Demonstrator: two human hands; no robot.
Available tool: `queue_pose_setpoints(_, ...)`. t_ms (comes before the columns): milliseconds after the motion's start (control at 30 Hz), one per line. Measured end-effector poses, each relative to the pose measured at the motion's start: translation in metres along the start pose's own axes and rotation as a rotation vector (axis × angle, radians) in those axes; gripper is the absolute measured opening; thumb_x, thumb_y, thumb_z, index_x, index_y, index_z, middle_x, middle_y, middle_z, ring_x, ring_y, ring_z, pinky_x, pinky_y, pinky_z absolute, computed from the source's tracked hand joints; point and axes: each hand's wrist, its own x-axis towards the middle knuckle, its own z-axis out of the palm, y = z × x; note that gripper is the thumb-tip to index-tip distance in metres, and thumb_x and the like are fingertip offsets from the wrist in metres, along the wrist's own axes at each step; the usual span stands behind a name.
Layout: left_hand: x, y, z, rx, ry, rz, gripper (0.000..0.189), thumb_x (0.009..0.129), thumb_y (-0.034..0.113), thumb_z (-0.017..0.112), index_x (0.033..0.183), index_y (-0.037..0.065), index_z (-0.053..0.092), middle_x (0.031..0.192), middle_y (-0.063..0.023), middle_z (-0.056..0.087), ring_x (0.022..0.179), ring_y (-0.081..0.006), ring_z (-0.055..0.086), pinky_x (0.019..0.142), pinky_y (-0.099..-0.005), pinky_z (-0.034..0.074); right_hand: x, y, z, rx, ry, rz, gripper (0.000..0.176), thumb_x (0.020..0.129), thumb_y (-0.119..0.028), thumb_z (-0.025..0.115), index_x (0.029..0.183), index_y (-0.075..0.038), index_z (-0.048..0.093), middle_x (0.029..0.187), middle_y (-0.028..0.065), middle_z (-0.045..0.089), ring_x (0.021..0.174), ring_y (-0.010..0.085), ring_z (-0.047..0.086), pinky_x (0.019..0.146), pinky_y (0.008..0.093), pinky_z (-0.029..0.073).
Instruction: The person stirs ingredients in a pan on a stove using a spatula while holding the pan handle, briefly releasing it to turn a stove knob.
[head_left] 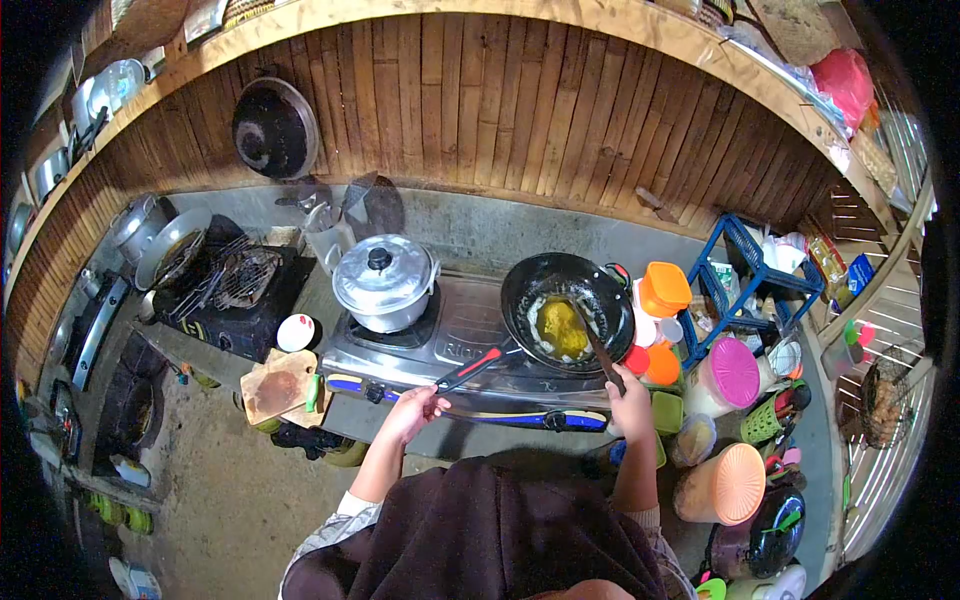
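A black wok (525,285) sits on the right side of the steel stove (470,315), with yellow oil (562,328) and small pale pieces in its bottom. My left hand (415,410) is closed near the end of the wok's black and red handle (470,369). In my right hand (628,402) is the dark handle of a spatula (603,358), whose tip reaches down into the oil; the tip itself is hard to make out. A lidded silver pot (384,285) stands on the left burner.
A cutting board (280,388) with a green-handled knife (312,392) lies left of the stove. Orange containers (664,290), a blue rack (755,260) and a pink-lidded jar (733,373) crowd the right. Farther left stands a blackened grill stove (240,290).
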Motion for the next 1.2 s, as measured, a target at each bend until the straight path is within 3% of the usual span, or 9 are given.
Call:
queue_pose_setpoints(100, 0.003, -0.001, -0.001, 0.019, -0.017, 0.012, 0.022, 0.090, 0.027, 0.044, 0.090, 0.008, 0.054, 0.078, -0.0029, 0.064, 0.062, -0.0076, 0.049, 0.058, -0.0229, 0.038, 0.006, 0.015, 0.008, -0.020, -0.005, 0.020, 0.035, 0.077, -0.011, 0.060, 0.112, -0.003, 0.055, 0.104, 0.0199, 0.059, 0.098, 0.0314, 0.057, 0.085, 0.0337, 0.042)
queue_pose_setpoints(167, 0.001, 0.001, 0.002, 0.011, -0.004, 0.014, 0.022, 0.091, 0.028, 0.044, 0.089, 0.008, 0.054, 0.078, -0.0028, 0.063, 0.062, -0.0076, 0.049, 0.058, -0.0229, 0.038, 0.010, 0.035, 0.017, -0.100, 0.107, -0.131, 0.037, 0.077, -0.030, 0.060, 0.113, -0.021, 0.056, 0.088, 0.0164, 0.063, 0.081, 0.0330, 0.061, 0.074, 0.0405, 0.046)
queue_pose_setpoints(200, 0.001, 0.002, 0.002, 0.011, -0.006, 0.013, 0.022, 0.091, 0.028, 0.044, 0.089, 0.008, 0.054, 0.078, -0.0028, 0.063, 0.062, -0.0076, 0.049, 0.058, -0.0229, 0.038, 0.009, 0.036, 0.016, -0.101, 0.108, -0.129, 0.037, 0.077, -0.030, 0.060, 0.113, -0.021, 0.056, 0.088, 0.0164, 0.063, 0.081, 0.0330, 0.061, 0.074, 0.0405, 0.046)
queue_pose_setpoints(400, -0.001, 0.006, 0.007, 0.014, -0.009, 0.003, 0.022, 0.091, 0.028, 0.044, 0.089, 0.008, 0.055, 0.077, -0.0025, 0.063, 0.061, -0.0077, 0.049, 0.059, -0.0233, 0.038, 0.002, 0.053, 0.014, -0.106, 0.138, -0.180, 0.037, 0.075, -0.026, 0.062, 0.111, -0.018, 0.057, 0.082, 0.0188, 0.062, 0.080, 0.0354, 0.059, 0.076, 0.0437, 0.044)
queue_pose_setpoints(700, -0.002, 0.009, 0.013, 0.019, 0.019, 0.025, 0.024, 0.090, 0.028, 0.044, 0.087, 0.008, 0.056, 0.077, -0.0024, 0.063, 0.061, -0.0072, 0.048, 0.058, -0.0226, 0.036, -0.027, 0.060, -0.013, 0.080, 0.082, -0.268, 0.035, 0.073, -0.011, 0.062, 0.107, -0.006, 0.056, 0.102, 0.0186, 0.057, 0.100, 0.0349, 0.051, 0.087, 0.0409, 0.040)
queue_pose_setpoints(800, -0.003, 0.010, 0.014, 0.032, 0.028, 0.013, 0.023, 0.090, 0.028, 0.044, 0.087, 0.008, 0.055, 0.078, -0.0025, 0.063, 0.061, -0.0074, 0.048, 0.058, -0.0225, 0.036, -0.047, 0.035, -0.038, 0.126, 0.034, -0.173, 0.037, 0.073, -0.011, 0.063, 0.109, -0.005, 0.055, 0.100, 0.0185, 0.059, 0.099, 0.0349, 0.054, 0.086, 0.0393, 0.042)
queue_pose_setpoints(867, -0.001, 0.009, 0.013, 0.018, 0.039, 0.015, 0.022, 0.089, 0.027, 0.045, 0.087, 0.007, 0.055, 0.078, -0.0034, 0.063, 0.060, -0.0079, 0.048, 0.058, -0.0226, 0.036, -0.056, 0.022, -0.052, 0.007, -0.010, -0.121, 0.035, 0.074, -0.006, 0.059, 0.109, 0.002, 0.055, 0.087, 0.0171, 0.062, 0.078, 0.0220, 0.060, 0.071, 0.0311, 0.045)
queue_pose_setpoints(1067, 0.001, 0.007, 0.012, -0.059, 0.011, 0.052, 0.022, 0.089, 0.022, 0.046, 0.090, 0.001, 0.053, 0.078, -0.0108, 0.062, 0.062, -0.0123, 0.048, 0.059, -0.0257, 0.039, -0.073, 0.036, -0.064, 0.073, 0.007, -0.047, 0.036, 0.075, -0.006, 0.061, 0.110, -0.001, 0.056, 0.084, 0.0159, 0.063, 0.073, 0.0190, 0.059, 0.068, 0.0306, 0.045)
queue_pose_setpoints(1200, 0.002, 0.008, 0.012, -0.067, 0.001, 0.034, 0.021, 0.090, 0.022, 0.044, 0.086, 0.004, 0.054, 0.077, -0.0094, 0.063, 0.060, -0.0099, 0.049, 0.058, -0.0237, 0.038, -0.082, 0.022, -0.077, 0.038, 0.009, 0.017, 0.036, 0.075, -0.007, 0.061, 0.110, -0.002, 0.057, 0.085, 0.0163, 0.063, 0.073, 0.0186, 0.058, 0.067, 0.0308, 0.045)
